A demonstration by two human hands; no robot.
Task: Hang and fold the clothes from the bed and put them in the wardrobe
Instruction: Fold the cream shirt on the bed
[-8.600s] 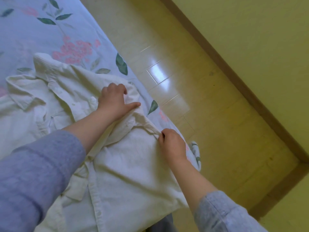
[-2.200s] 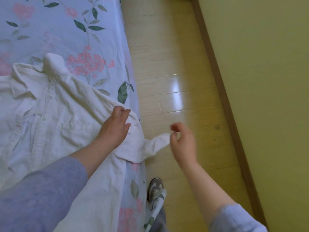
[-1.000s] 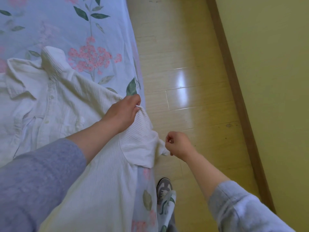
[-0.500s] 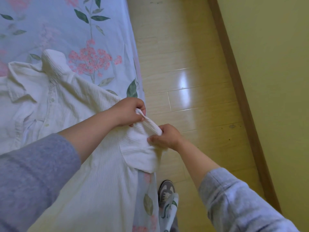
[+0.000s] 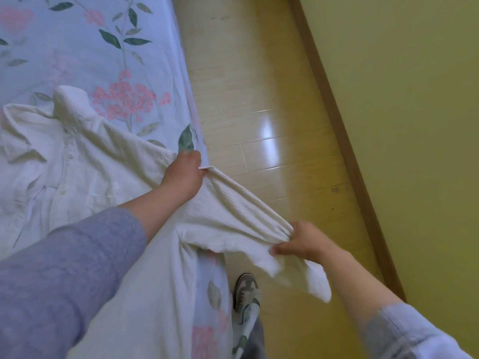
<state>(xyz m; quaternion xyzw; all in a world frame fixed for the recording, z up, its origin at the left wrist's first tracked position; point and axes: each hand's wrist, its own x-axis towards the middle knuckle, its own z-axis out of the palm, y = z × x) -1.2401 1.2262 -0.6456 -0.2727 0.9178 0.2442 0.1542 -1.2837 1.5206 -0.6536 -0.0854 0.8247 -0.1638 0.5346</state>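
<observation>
Looking down on a white shirt (image 5: pixel 77 177), laid button-side up along the bed (image 5: pixel 77 47), left half of the frame. Long axis from the collar (image 5: pixel 20 149) at middle left down to the bottom edge, and cut off there. Gripping the shirt with the left hand (image 5: pixel 184 174) right at the bed's edge, centre frame, just where body meets sleeve, fingers curled into the cloth. Holding 1 sleeve (image 5: pixel 233 216) out taut with the right hand (image 5: pixel 303 242), lower right of centre, fingers and thumb closed on bunched fabric near the cuff (image 5: pixel 316 286). Sleeve pointing down and right, off the bed and over the wooden floor (image 5: pixel 272 99). Cuff drooping below the right hand. Just 1 shoe (image 5: pixel 245 288) down there beside the bed, bottom centre. Yellow wall (image 5: pixel 414 99) filling the right side.
</observation>
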